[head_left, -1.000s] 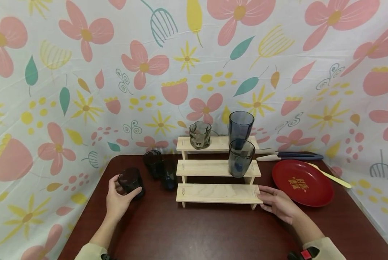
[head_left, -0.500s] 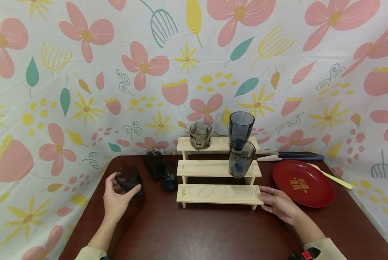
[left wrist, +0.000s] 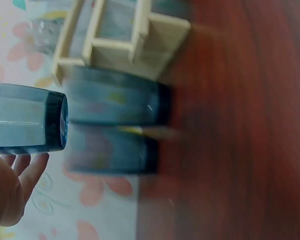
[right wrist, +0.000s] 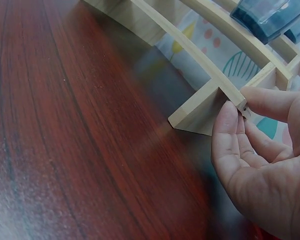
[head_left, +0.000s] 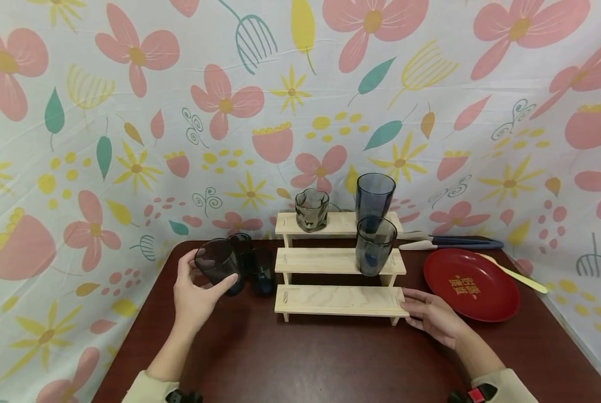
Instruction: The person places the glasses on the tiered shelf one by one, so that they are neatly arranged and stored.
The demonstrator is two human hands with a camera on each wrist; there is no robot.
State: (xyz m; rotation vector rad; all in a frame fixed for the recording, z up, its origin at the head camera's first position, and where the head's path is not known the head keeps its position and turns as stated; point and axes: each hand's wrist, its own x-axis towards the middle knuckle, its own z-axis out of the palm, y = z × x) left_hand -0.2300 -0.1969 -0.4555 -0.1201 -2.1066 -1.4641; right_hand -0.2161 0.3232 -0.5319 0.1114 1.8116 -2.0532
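In the head view my left hand [head_left: 195, 302] grips a dark blue drinking glass [head_left: 215, 260], tilted and raised. The left wrist view has that glass apart from the table, its base pointing toward two more blue glasses. Those two, one rear glass [head_left: 239, 242] and one front glass [head_left: 262, 274], stand left of a three-step wooden rack [head_left: 330, 296]. My right hand [head_left: 433, 319] pinches the right end of the rack's lowest step between thumb and fingers. On the top step are a wavy smoky glass [head_left: 312, 210] and a tall blue glass [head_left: 375, 193]; a greyish glass [head_left: 376, 246] occupies the middle step's right end.
A red plate [head_left: 492, 299] with gold characters lies right of the rack, a pale yellow utensil [head_left: 522, 275] partly behind it. Dark blue-handled tongs [head_left: 464, 242] lie at the back. A floral cloth [head_left: 144, 140] hangs behind the table [head_left: 310, 358].
My left hand has lifted the glass and carried it up and right, toward the other two glasses. The right hand keeps its pinch on the rack.
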